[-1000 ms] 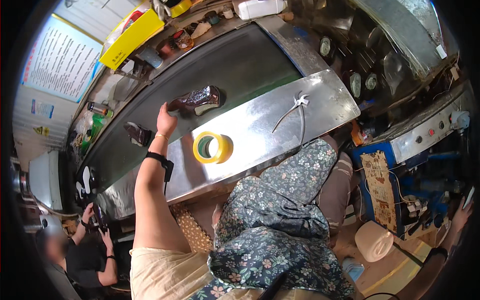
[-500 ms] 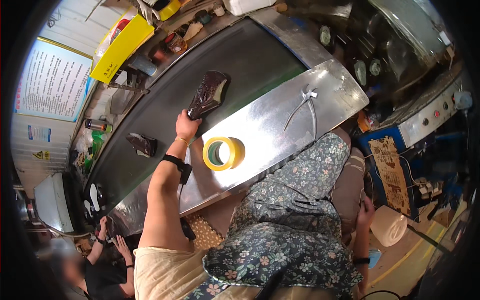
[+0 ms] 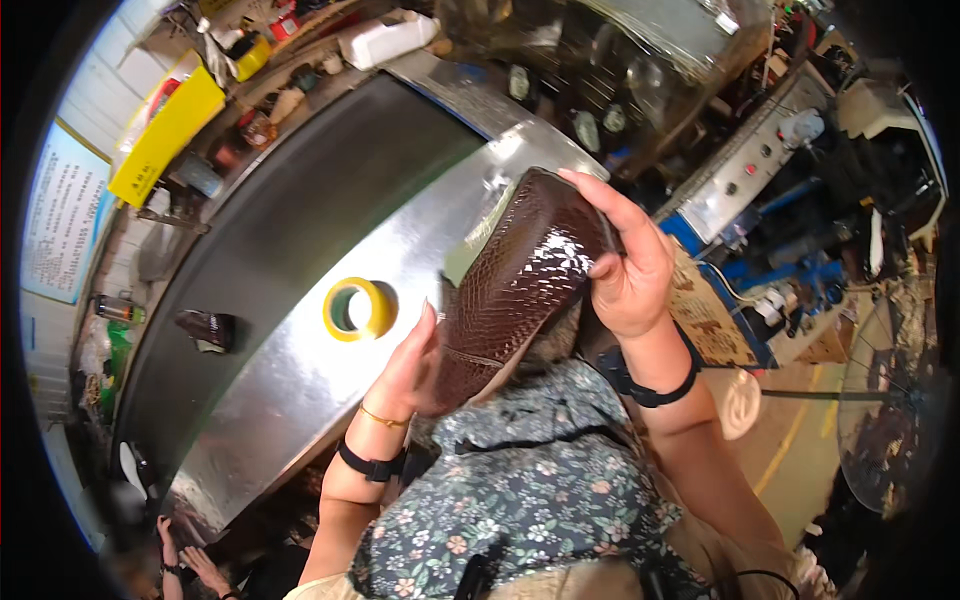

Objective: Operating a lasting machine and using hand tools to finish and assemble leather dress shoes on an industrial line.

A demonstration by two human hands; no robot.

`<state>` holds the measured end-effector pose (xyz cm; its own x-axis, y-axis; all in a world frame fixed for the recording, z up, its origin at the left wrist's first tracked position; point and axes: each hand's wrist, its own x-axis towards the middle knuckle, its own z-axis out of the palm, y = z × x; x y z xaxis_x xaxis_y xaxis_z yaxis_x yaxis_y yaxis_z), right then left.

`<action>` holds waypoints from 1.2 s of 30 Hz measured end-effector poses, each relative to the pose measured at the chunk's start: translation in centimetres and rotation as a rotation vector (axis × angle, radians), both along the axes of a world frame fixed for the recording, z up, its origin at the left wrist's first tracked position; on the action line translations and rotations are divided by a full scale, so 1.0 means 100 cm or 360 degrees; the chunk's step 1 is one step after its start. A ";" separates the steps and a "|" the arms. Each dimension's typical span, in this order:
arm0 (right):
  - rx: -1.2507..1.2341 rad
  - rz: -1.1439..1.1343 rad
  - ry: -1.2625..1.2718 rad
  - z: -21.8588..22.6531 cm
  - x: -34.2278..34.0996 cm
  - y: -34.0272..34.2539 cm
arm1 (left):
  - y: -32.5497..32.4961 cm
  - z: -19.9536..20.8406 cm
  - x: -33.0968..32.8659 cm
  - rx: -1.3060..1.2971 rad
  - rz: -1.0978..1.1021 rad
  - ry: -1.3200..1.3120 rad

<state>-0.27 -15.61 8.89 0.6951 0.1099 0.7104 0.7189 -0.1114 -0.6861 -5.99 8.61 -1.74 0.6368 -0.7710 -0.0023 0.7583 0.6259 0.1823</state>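
Observation:
A glossy dark-brown shoe upper with a reptile-scale pattern is held up in front of me, tilted across my lap and the edge of the metal table. My right hand grips its upper right end, thumb and fingers on either side. At its lower left end, my left hand is closed round it, the fingers partly hidden and a little blurred. Left of the upper, a roll of yellow tape lies on the metal top. A second dark shoe upper rests on the black belt.
Beyond the belt, a shelf carries a yellow box and a white jug. A control panel and a fan are on the right. Another person's hands show at the lower left.
My left hand has brought the shoe upper from the belt to in front of me. My right hand has come up from my side and grips it too. The view has shifted right.

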 end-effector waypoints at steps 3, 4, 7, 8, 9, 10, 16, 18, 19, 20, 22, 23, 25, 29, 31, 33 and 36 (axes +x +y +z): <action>-0.0973 -0.0193 -0.0481 -0.005 -0.021 -0.012 | -0.066 0.023 0.009 0.0804 0.0880 -0.0578; -0.1121 -0.0176 -0.0407 -0.017 -0.034 -0.008 | -0.080 0.039 0.018 0.0814 0.0783 -0.0454; -0.1358 -0.0213 -0.0119 -0.031 -0.051 -0.022 | -0.109 0.016 0.042 0.1181 0.0266 -0.0342; -0.1352 -0.0145 0.0043 -0.024 -0.053 -0.031 | -0.119 0.012 0.037 0.1184 0.0307 -0.0333; -0.1332 -0.0093 0.0208 -0.016 -0.056 -0.040 | -0.128 0.019 0.038 0.1172 0.0295 -0.0329; -0.1367 -0.0089 0.0250 -0.011 -0.058 -0.046 | -0.134 0.026 0.036 0.1134 0.0239 -0.0273; -0.0438 -0.0461 0.0966 -0.104 -0.064 -0.056 | -0.161 -0.030 0.035 0.1956 0.1201 -0.1775; 0.0166 -0.0392 0.1353 -0.155 -0.114 -0.046 | -0.149 -0.038 0.031 0.2182 0.1100 -0.1787; 0.0490 -0.0245 0.1670 -0.191 -0.130 -0.055 | -0.143 -0.047 0.035 0.2392 0.0999 -0.1774; 0.0157 -0.0190 0.1705 -0.193 -0.122 -0.071 | -0.136 -0.054 0.040 0.2312 0.0938 -0.1670; -0.0066 -0.0081 0.1746 -0.176 -0.097 -0.075 | -0.118 -0.060 0.051 0.2180 0.0697 -0.1429; -0.0074 0.0093 0.1821 -0.176 -0.084 -0.081 | -0.108 -0.051 0.052 0.1995 0.0482 -0.1049; 0.0412 0.0102 0.2368 -0.174 -0.065 -0.082 | -0.090 -0.059 0.056 0.1545 0.0402 -0.0729; 0.0122 -0.0046 0.2408 -0.215 -0.075 -0.040 | -0.102 -0.065 0.050 0.1887 0.0563 -0.1073; -0.0480 0.0062 0.2323 -0.187 -0.065 -0.044 | -0.104 -0.066 0.057 0.1793 0.0416 -0.0835; -0.0824 -0.0108 0.1980 -0.182 -0.066 -0.046 | -0.109 -0.066 0.061 0.1756 0.0362 -0.0860; -0.1449 -0.0421 0.1163 -0.169 -0.065 -0.043 | -0.117 -0.062 0.065 0.1781 0.0271 -0.0872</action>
